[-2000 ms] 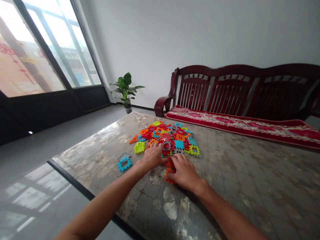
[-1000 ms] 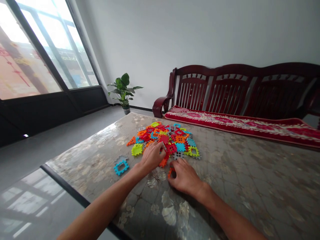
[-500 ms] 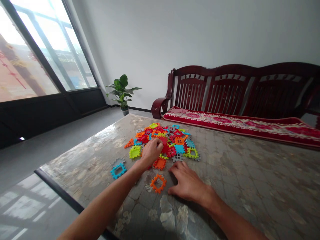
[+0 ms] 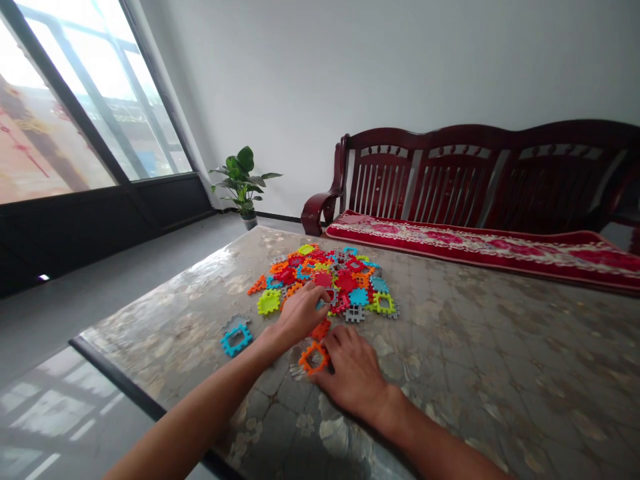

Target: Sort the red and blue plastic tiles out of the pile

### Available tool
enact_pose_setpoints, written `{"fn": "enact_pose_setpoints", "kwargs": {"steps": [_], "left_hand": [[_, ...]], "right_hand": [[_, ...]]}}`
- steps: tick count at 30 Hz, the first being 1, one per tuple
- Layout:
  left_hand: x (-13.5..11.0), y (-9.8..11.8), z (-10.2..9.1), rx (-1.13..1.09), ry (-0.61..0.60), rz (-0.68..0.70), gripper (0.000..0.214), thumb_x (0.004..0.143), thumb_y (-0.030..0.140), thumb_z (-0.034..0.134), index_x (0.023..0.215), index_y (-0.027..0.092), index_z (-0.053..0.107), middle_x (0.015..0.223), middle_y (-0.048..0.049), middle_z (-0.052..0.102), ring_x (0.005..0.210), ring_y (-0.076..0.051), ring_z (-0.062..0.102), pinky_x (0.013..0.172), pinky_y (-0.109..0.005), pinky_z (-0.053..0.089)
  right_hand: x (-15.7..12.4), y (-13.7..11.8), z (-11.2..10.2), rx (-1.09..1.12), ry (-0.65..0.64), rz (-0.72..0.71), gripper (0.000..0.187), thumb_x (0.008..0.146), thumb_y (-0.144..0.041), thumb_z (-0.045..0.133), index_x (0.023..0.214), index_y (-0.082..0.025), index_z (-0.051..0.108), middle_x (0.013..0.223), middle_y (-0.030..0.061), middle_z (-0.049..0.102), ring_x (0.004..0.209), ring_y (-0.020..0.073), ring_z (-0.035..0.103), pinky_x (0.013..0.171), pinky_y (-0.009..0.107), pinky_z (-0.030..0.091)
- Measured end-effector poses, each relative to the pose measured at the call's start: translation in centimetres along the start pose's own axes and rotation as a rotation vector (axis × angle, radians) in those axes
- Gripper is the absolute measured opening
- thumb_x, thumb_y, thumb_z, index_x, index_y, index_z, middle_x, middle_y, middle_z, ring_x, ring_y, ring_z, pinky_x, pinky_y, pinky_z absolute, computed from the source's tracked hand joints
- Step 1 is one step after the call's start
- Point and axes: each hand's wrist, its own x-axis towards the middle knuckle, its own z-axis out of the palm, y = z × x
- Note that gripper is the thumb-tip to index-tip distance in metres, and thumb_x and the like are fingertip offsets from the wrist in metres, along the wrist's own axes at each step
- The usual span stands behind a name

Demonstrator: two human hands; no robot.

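My left hand (image 4: 301, 312) is closed at the near edge of a pile of interlocking plastic tiles. A sliver of a blue tile (image 4: 321, 304) shows between its thumb and fingers; the rest of that tile is hidden. Just beyond the fingertips lies a grey windowed tile (image 4: 331, 295). On the near side, my right hand (image 4: 353, 367) has its thumb and fingers around the right side of an orange square frame tile (image 4: 314, 359), low at the tabletop. Between the hands, a solid orange tile (image 4: 321, 329) is partly covered.
The pile holds several red, green, blue, grey and orange tiles, among them a green one (image 4: 269, 302). A blue frame tile (image 4: 236, 340) overlaps a grey one at the left. Behind the patterned table (image 4: 475, 347) stand a wooden bench (image 4: 425, 180) and a potted plant (image 4: 245, 183).
My left hand has drawn slightly nearer and left, with a blue tile now showing in its fingers. The right hand has moved left and closed on the orange frame tile.
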Motion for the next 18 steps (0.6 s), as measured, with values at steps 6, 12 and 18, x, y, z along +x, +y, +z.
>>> {"fn": "enact_pose_setpoints", "kwargs": {"steps": [6,12,18], "left_hand": [[-1.5,-0.3,-0.8,0.117,-0.155,0.023,0.029,0.078,0.035,0.066,0.105,0.025,0.066,0.110,-0.0066,0.060,0.099,-0.023,0.059,0.083,-0.031,0.046],[-1.3,-1.2,-0.8,0.192,-0.312,0.101,0.036,0.076,0.037,0.068,0.109,0.026,0.064,0.115,-0.0069,0.058,0.105,-0.025,0.057,0.086,-0.032,0.047],[-1.2,-2.0,-0.8,0.187,-0.349,0.153,0.032,0.074,0.038,0.071,0.103,0.027,0.063,0.116,-0.0046,0.055,0.111,-0.024,0.052,0.090,-0.031,0.045]], "right_hand": [[0.3,-0.4,0.3,0.035,0.025,0.016,0.033,0.074,-0.028,0.062,0.106,-0.021,0.059,0.109,0.0079,0.064,0.105,0.0273,0.053,0.089,0.037,0.040],[0.5,0.9,0.5,0.304,-0.028,0.077,0.024,0.071,-0.024,0.063,0.094,-0.023,0.058,0.088,0.0008,0.068,0.078,0.0181,0.060,0.066,0.027,0.039],[2.5,4.6,-0.7,0.785,-0.012,0.230,0.016,0.064,-0.017,0.062,0.079,-0.020,0.059,0.063,-0.0047,0.058,0.056,0.0107,0.050,0.051,0.021,0.033]]}}
